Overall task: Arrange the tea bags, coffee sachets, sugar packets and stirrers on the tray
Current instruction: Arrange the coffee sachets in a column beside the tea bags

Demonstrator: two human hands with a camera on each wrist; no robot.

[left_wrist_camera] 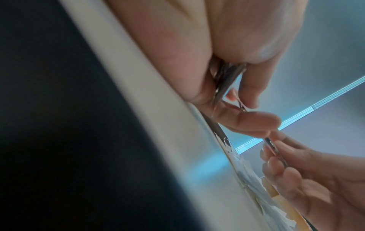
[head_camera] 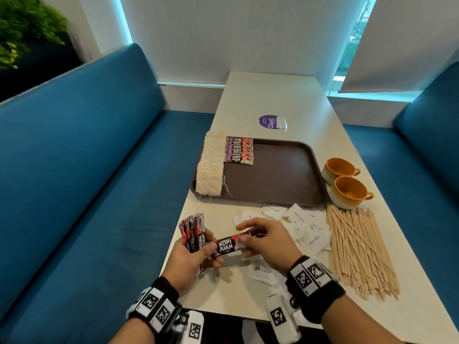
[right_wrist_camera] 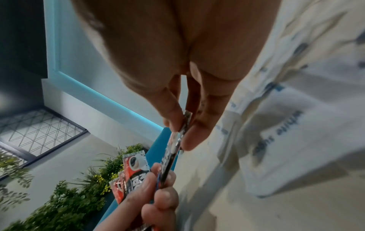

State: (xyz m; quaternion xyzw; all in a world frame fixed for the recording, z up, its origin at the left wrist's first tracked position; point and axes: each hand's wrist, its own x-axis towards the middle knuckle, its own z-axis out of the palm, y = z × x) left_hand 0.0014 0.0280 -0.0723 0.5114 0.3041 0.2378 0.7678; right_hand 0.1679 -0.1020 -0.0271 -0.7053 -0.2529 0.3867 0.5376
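A brown tray (head_camera: pixel 273 184) lies mid-table with a row of white tea bags (head_camera: pixel 210 165) along its left side and several red coffee sachets (head_camera: pixel 239 150) at its back left. My left hand (head_camera: pixel 196 254) grips a fan of coffee sachets (head_camera: pixel 192 232) near the table's front left edge. My right hand (head_camera: pixel 258 240) pinches the far end of one sachet (head_camera: pixel 228 245), which lies crosswise between both hands; its edge shows in the right wrist view (right_wrist_camera: pixel 175 140). White sugar packets (head_camera: pixel 305 232) lie scattered in front of the tray. Wooden stirrers (head_camera: pixel 357 247) are piled at the right.
Two orange-lined cups (head_camera: pixel 347 189) stand right of the tray. A purple round sticker (head_camera: pixel 269 121) sits behind it. Blue benches (head_camera: pixel 87 182) flank the table on both sides, and a green plant (head_camera: pixel 22 31) stands at the far left.
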